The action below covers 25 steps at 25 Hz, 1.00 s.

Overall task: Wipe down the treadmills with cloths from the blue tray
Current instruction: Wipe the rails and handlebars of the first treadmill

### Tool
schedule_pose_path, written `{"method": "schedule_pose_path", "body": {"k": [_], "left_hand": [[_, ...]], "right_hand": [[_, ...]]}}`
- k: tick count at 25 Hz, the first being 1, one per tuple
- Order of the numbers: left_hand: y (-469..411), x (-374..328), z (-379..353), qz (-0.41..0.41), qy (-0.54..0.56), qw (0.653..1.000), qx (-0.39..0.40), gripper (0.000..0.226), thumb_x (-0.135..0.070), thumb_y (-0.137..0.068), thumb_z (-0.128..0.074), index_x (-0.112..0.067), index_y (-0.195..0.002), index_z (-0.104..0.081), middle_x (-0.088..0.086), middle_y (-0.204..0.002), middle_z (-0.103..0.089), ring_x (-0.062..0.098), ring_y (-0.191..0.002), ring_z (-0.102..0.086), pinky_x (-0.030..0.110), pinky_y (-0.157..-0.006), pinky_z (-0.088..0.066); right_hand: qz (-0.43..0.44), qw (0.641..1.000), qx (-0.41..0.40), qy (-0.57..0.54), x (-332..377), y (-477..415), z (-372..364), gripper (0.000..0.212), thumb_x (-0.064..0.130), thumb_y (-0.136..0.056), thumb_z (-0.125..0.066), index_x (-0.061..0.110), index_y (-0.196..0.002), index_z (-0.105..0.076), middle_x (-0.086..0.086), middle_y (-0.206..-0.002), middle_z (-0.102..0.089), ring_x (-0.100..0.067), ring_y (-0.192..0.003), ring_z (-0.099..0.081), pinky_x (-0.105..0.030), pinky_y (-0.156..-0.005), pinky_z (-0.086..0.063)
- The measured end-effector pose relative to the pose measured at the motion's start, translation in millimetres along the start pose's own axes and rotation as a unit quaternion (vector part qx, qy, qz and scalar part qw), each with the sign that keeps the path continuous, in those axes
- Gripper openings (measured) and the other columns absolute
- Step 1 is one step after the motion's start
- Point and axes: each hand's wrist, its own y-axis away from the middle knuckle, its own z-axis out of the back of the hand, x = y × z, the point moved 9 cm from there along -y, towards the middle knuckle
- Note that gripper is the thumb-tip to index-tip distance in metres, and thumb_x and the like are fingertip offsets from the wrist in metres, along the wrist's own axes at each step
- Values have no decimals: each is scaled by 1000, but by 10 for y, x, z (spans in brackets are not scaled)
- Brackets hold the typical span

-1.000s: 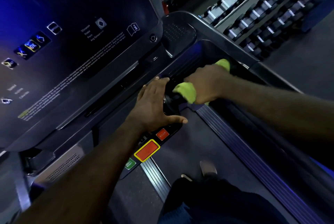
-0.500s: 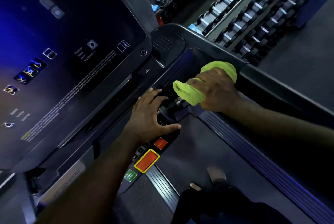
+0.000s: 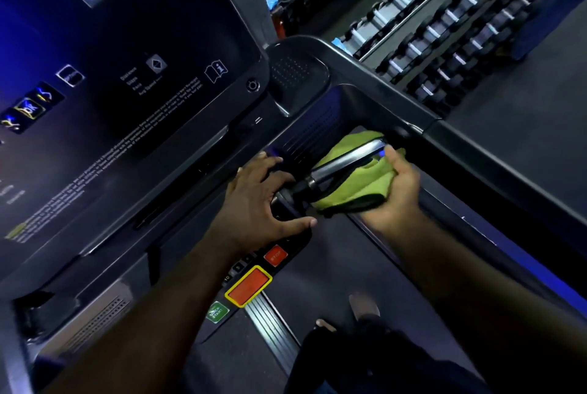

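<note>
Upper left of the frame, the dark, glossy treadmill console screen [image 3: 127, 76] glows blue with small icons and white print. Below it, at centre, the left hand [image 3: 257, 203] rests flat on the black control panel, fingers spread and holding nothing, as it did a second ago. Just beneath that hand sit a small red stop button [image 3: 275, 255] and a larger red button edged in yellow [image 3: 249, 286].

Right of centre, a shiny chrome handlebar grip [image 3: 346, 163] now shows bare along its top. The yellow-green cleaning cloth [image 3: 359, 184] has moved from over the bar to under it. The right hand [image 3: 400, 190], knuckles-up a second ago, has rolled palm-up, fingers curled round the cloth and cupping it against the bar's underside.

This suggests the top of the grip has been wiped and the underside is being done. The blue tray is out of view.

Upper right, a long rack of dark dumbbells [image 3: 444, 28] stands beyond the treadmill.
</note>
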Motion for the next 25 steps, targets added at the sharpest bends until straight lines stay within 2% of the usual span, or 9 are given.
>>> {"method": "schedule_pose_path", "body": {"k": [3, 8, 10, 13, 15, 18, 21, 23, 25], "left_hand": [[18, 5, -4, -9, -3, 1000, -7, 89, -92, -60, -64, -38, -130, -60, -14, -159, -36, 9, -159, -12, 57, -126, -20], [2, 17, -13, -4, -5, 1000, -2, 93, -91, -59, -65, -36, -134, -56, -14, -160, -34, 8, -158, -10, 56, -126, -20], [21, -13, -2, -5, -7, 1000, 6, 94, -90, -59, -66, -36, -135, -55, -14, -160, -33, 8, -158, -9, 57, -126, -20], [26, -17, 11, -1, -3, 1000, 16, 102, -92, -55, -65, -35, -140, -52, -14, -162, -31, 6, -158, -7, 54, -127, -16], [18, 2, -2, 2, -7, 1000, 30, 115, -95, -51, -64, -34, -146, -46, -13, -164, -29, 6, -158, -6, 54, -128, -14], [32, 2, 0, 11, 2, 999, 37, 134, -93, -49, -72, -28, -158, -28, -8, -168, -23, 9, -158, -7, 56, -128, -15], [41, 2, 18, 24, 20, 998, 49, 147, -83, -53, -83, -22, -165, -9, -3, -173, -8, 13, -160, -2, 53, -130, -7], [28, 4, 13, 29, 30, 997, 59, 151, -78, -55, -86, -18, -166, -3, 1, -175, -1, 16, -161, 4, 49, -131, -3], [19, 24, 32, 36, 33, 997, 61, 153, -78, -55, -86, -12, -166, -4, 7, -175, -2, 23, -161, 4, 47, -131, -4]], "right_hand": [[-27, 999, -5, 25, -130, 42, -107, 43, 19, -78, -50, 11, -117, -67, -17, -117, -67, -37, -106, -67, -50, -105, -51], [-63, 990, 54, 115, -233, 316, -136, 37, 17, -98, -43, 1, -113, -73, -22, -111, -73, -37, -103, -71, -51, -102, -53], [-48, 995, -1, 89, -166, 183, -190, 32, 17, -95, -48, -1, -114, -68, -21, -105, -71, -37, -101, -71, -47, -97, -55], [30, 963, -27, 265, -334, 358, -105, 51, 14, -74, -63, -9, -120, -60, -32, -107, -67, -45, -103, -69, -59, -96, -57], [163, 887, -62, 428, -179, 680, -53, 48, 16, -72, -67, 8, -119, -62, -22, -110, -69, -34, -97, -70, -54, -94, -58], [339, 706, -130, 608, 395, 823, -380, 59, 10, -89, -66, 20, -145, -52, -7, -140, -46, -17, -116, -52, -28, -96, -46], [291, 522, -93, 796, 183, 571, -684, 71, 20, -88, -59, 36, -155, -44, -9, -158, -28, -36, -140, -33, -47, -106, -46], [262, 456, 18, 851, -315, 528, -767, 72, 24, -81, -61, 38, -151, -51, -11, -155, -31, -39, -138, -37, -48, -111, -43], [244, 454, 98, 851, -370, 594, -881, 69, 20, -82, -66, 35, -149, -57, -11, -148, -39, -33, -134, -44, -37, -114, -39]]}}
